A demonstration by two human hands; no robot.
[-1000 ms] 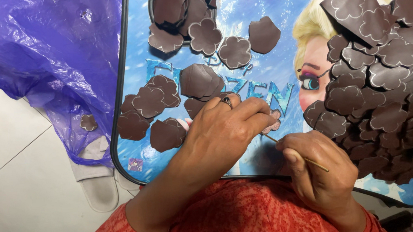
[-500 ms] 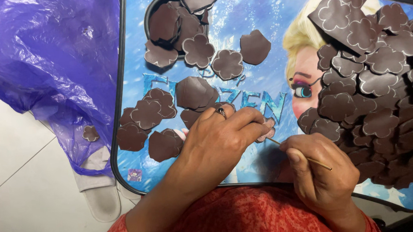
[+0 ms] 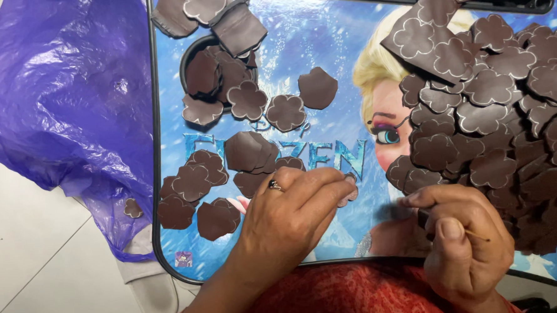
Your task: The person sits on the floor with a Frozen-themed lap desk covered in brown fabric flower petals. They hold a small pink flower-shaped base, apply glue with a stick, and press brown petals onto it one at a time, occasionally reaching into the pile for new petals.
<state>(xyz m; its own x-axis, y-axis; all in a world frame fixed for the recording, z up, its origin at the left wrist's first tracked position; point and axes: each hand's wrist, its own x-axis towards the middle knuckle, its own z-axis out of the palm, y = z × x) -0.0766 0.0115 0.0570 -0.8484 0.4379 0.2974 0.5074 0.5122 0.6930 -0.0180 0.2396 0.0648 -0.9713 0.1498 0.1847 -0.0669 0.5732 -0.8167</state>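
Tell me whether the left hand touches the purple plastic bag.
Apart. The head view shows the left hand on the picture tray, with tray surface between it and the purple plastic bag.

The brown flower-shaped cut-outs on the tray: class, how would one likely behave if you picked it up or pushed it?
Each flower-shaped cut-out looks thin and flat, so probably light and somewhat bendy. Lying flat on the tray, it should slide, not roll. Overlapping neighbours in the heap would likely shift too.
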